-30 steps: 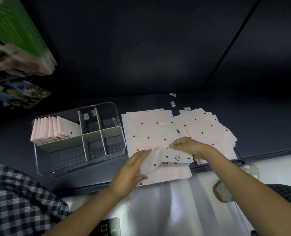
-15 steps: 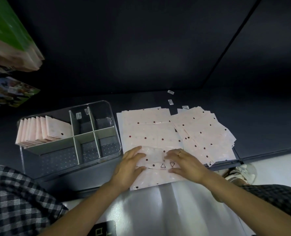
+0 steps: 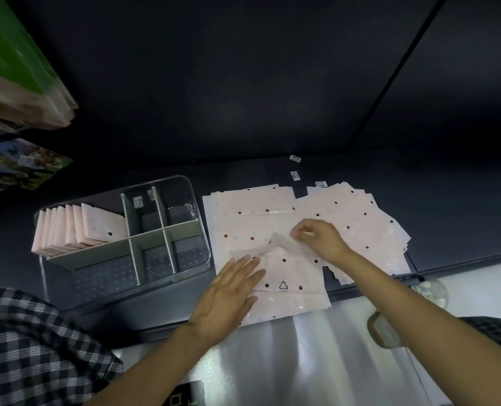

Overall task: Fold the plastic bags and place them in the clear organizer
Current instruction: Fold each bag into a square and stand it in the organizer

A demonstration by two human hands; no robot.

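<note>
right hand (image 3: 321,240) now lifting bag (image 3: 287,273), recycling triangle

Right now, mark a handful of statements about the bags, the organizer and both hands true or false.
1. The left hand lies flat with straight fingers on the top bag. True.
2. The right hand rests open on the table. False: its fingers pinch a raised part of that bag.
3. Folded bags stand in the clear organizer's far left compartment. True.
4. Every organizer compartment holds bags. False: only that one does.
5. A second spread of unfolded bags lies right of the working pile. True.
</note>
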